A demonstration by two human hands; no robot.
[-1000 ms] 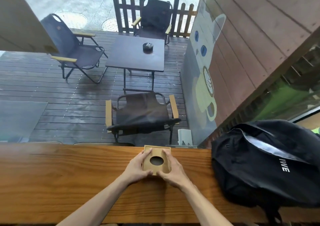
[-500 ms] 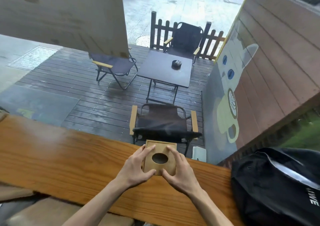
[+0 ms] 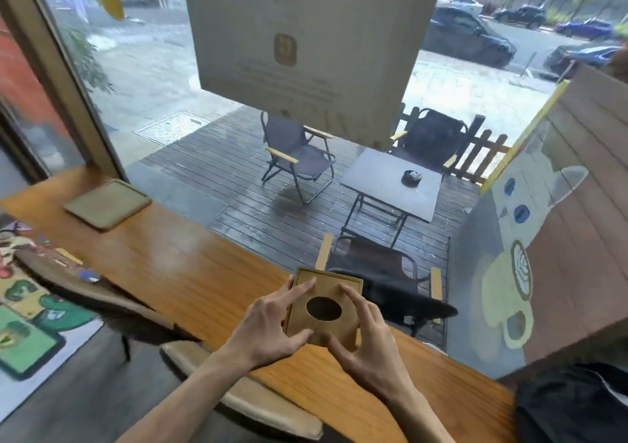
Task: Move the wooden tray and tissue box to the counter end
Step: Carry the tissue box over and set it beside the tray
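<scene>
A square wooden tissue box (image 3: 334, 289) with a dark oval hole in its top is held between both hands just above the long wooden counter (image 3: 190, 272), close to the window side. My left hand (image 3: 268, 323) grips its left side, thumb under the near edge. On the right side and near corner sits my right hand (image 3: 368, 344). A flat wooden tray (image 3: 107, 203) lies at the counter's far left end, by the window frame.
A black backpack (image 3: 571, 405) sits on the counter at the right. Cushioned stool seats (image 3: 258, 405) stand below the counter's near edge. Glass runs along the counter's far side; a patio with chairs and a table lies beyond.
The view has swung left and upward, bringing the counter's left end and the tray into sight. The box stays in both hands and looks slightly raised.
</scene>
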